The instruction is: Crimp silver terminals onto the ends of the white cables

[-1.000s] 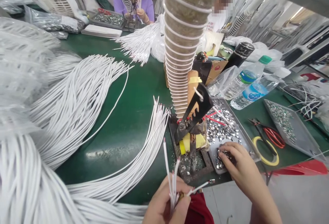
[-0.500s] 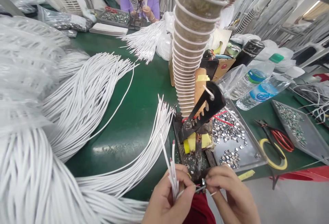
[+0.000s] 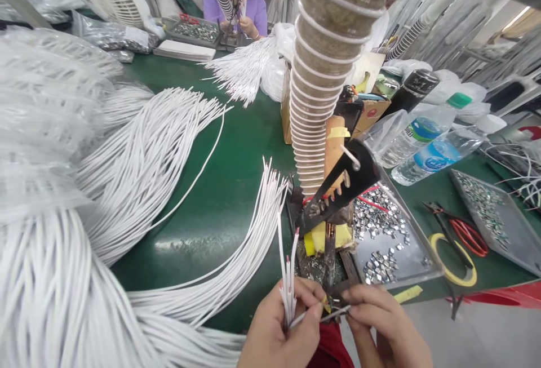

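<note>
My left hand [image 3: 285, 320] is closed round several white wires [image 3: 288, 289] whose tips, some reddish, stick up past the fingers. One thin grey-white wire [image 3: 333, 315] runs from that hand across to my right hand [image 3: 386, 317], whose fingertips pinch its end. Any tiny part between the right fingertips is too small to make out. Just beyond both hands is the lower end of a dark metal rod [image 3: 329, 255]. It belongs to a wooden-handled tool [image 3: 333, 137] held in a black notched bracket [image 3: 344, 187].
A ribbed duct [image 3: 325, 75] hangs over the bracket. White wire bundles [image 3: 139, 171] cover the left. On the right are a tray [image 3: 416, 269] of small metal pieces, pliers [image 3: 465, 238], yellow tape [image 3: 435, 244] and water bottles [image 3: 439, 154]. Across the table sits a person [image 3: 257, 10].
The view has shifted slightly, moving everything to the right. A small shiny piece seen at my right fingertips no longer shows clearly; the wire between my hands is now more visible.
</note>
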Action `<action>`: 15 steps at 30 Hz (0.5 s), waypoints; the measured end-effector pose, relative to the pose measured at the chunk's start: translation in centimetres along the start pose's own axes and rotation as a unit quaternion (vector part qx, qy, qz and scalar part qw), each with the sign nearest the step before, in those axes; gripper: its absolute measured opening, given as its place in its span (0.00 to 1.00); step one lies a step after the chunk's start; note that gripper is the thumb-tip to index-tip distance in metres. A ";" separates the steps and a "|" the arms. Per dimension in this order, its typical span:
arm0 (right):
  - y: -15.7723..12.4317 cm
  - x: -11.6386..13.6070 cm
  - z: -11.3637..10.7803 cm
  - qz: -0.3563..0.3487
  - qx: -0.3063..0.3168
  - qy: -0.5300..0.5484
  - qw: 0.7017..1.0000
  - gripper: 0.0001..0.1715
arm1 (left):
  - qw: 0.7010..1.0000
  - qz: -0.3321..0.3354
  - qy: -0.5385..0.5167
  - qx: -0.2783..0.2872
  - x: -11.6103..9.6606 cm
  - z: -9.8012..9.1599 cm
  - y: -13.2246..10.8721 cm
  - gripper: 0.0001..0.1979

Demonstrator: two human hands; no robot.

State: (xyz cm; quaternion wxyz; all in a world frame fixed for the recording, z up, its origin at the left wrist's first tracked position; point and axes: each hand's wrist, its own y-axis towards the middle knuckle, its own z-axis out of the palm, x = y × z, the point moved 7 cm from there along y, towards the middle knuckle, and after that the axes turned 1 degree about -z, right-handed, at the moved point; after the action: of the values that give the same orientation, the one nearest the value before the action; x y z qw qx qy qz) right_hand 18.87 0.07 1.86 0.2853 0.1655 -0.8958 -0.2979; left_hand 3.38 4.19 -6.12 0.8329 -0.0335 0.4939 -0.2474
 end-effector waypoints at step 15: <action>0.0 0.8 0.5 0.001 -0.074 -0.084 0.994 0.07 | 0.998 0.010 0.055 0.010 -1.8 -0.1 0.3 0.07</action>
State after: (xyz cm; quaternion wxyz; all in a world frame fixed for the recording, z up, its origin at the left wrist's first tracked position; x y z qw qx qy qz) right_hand 17.92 -0.09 1.89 0.2212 0.1172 -0.8923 -0.3756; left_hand 2.70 5.30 -4.84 0.8072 -0.0070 0.5367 -0.2456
